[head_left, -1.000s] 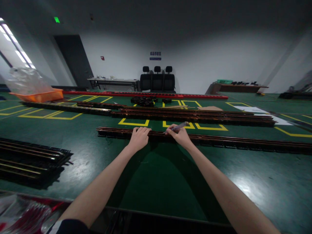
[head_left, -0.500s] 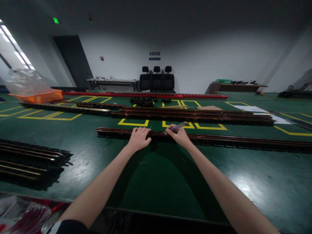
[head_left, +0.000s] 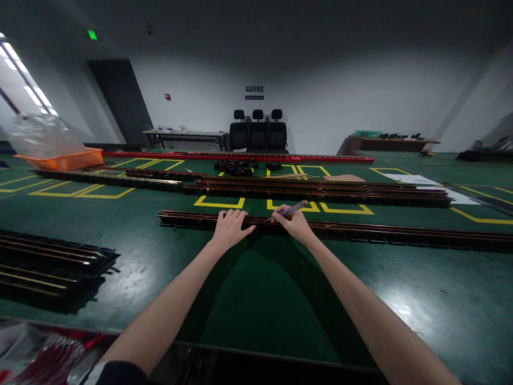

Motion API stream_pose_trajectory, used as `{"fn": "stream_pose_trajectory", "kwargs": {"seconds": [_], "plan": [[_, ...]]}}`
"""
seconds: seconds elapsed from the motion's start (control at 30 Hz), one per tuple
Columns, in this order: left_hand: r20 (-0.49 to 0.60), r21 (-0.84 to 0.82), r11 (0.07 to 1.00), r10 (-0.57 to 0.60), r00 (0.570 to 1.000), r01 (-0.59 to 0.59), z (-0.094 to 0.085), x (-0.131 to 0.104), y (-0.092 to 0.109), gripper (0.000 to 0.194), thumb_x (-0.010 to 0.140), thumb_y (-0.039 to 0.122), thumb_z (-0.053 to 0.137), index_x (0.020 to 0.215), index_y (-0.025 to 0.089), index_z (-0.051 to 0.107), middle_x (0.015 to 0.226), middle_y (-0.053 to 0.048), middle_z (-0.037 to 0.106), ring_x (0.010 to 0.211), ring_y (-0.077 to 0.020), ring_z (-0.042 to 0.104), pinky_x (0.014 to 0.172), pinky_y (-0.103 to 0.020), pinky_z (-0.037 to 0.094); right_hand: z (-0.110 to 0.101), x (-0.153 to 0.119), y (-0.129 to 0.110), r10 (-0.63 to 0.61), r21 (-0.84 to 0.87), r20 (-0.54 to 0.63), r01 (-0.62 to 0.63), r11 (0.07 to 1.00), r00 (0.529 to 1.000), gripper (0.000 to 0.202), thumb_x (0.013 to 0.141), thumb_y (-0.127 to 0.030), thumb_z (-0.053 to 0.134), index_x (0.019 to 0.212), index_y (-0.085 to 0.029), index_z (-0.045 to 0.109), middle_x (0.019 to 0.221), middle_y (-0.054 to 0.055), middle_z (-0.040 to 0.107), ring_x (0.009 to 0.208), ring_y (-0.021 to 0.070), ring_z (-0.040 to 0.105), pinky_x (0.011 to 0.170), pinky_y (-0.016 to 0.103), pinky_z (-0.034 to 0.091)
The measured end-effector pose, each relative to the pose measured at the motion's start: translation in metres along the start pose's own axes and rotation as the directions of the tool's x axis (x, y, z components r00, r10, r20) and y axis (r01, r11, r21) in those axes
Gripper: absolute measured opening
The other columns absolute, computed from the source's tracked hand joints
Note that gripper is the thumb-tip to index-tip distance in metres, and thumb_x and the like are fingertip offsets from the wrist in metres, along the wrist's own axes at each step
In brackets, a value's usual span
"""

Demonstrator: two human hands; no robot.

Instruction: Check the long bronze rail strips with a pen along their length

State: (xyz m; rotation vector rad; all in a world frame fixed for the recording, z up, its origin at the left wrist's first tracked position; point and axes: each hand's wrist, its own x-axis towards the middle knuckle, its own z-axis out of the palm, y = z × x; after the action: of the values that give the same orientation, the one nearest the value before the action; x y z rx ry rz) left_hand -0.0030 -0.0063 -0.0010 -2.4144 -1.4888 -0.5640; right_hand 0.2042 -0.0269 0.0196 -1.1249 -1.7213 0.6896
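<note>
A long dark strip [head_left: 372, 232] with copper-coloured lines lies across the green table in front of me. My left hand [head_left: 230, 229] rests on it near its left end, fingers spread over the top and thumb stretched out along the near side. Close by on the right, my right hand [head_left: 295, 224] pinches a slim pen-like tool [head_left: 295, 207] with a clear greyish barrel. The tool leans to the right, its tip down at the strip. What the tip touches is too small to make out.
Behind lies a bundle of similar strips [head_left: 320, 190]. Another stack [head_left: 48, 267] is at the near left. An orange tray [head_left: 64, 159] with a plastic bag stands at the far left. White sheets [head_left: 425, 184] lie at the right, and black parts [head_left: 236, 167] sit farther back.
My left thumb has stretched farther right along the strip, and the left hand has shifted slightly. My right hand and the pen-like tool have hardly moved.
</note>
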Motion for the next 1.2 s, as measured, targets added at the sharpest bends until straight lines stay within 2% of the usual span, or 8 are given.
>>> {"fn": "stream_pose_trajectory", "kwargs": {"seconds": [0.47, 0.83, 1.03, 1.2], "plan": [[-0.003, -0.014, 1.000, 0.003, 1.000, -0.003, -0.001, 0.003, 0.004, 0.038, 0.084, 0.047, 0.044, 0.105, 0.019, 0.059, 0.106, -0.010, 0.065, 0.099, -0.0273, 0.056, 0.090, -0.045, 0.035, -0.002, -0.001, -0.008, 0.009, -0.046, -0.024, -0.010, 0.999, 1.000, 0.011, 0.081, -0.027, 0.057, 0.076, -0.018, 0.059, 0.072, 0.003, 0.069, 0.073, 0.0178, 0.065, 0.075, 0.035, 0.048], [0.004, -0.031, 0.999, -0.017, 1.000, 0.017, -0.001, 0.001, -0.008, 0.031, 0.084, 0.034, 0.044, 0.108, 0.021, 0.058, 0.110, -0.008, 0.065, 0.102, -0.0259, 0.056, 0.094, -0.046, 0.033, -0.002, -0.001, -0.007, 0.010, -0.065, -0.015, -0.011, 0.998, 1.000, 0.012, 0.081, -0.029, 0.057, 0.077, -0.018, 0.060, 0.076, 0.003, 0.068, 0.075, 0.0181, 0.063, 0.072, 0.035, 0.047], [0.007, -0.020, 1.000, -0.014, 1.000, 0.014, -0.002, 0.002, -0.008, 0.031, 0.082, 0.025, 0.043, 0.110, 0.024, 0.058, 0.112, -0.007, 0.065, 0.105, -0.0252, 0.055, 0.093, -0.045, 0.034, -0.002, 0.001, -0.005, -0.006, -0.066, -0.026, 0.004, 0.998, 1.000, 0.011, 0.080, -0.026, 0.057, 0.074, -0.018, 0.060, 0.073, 0.003, 0.069, 0.070, 0.0178, 0.064, 0.067, 0.032, 0.048], [0.012, -0.032, 0.999, 0.005, 1.000, -0.005, -0.003, 0.002, -0.008, 0.033, 0.083, 0.021, 0.040, 0.111, 0.023, 0.058, 0.114, -0.007, 0.064, 0.106, -0.0245, 0.055, 0.094, -0.045, 0.033, -0.002, 0.000, -0.008, -0.032, -0.084, -0.021, 0.030, 0.996, 0.999, 0.010, 0.080, -0.025, 0.057, 0.074, -0.018, 0.060, 0.073, 0.003, 0.069, 0.072, 0.0184, 0.065, 0.070, 0.033, 0.048]]}}
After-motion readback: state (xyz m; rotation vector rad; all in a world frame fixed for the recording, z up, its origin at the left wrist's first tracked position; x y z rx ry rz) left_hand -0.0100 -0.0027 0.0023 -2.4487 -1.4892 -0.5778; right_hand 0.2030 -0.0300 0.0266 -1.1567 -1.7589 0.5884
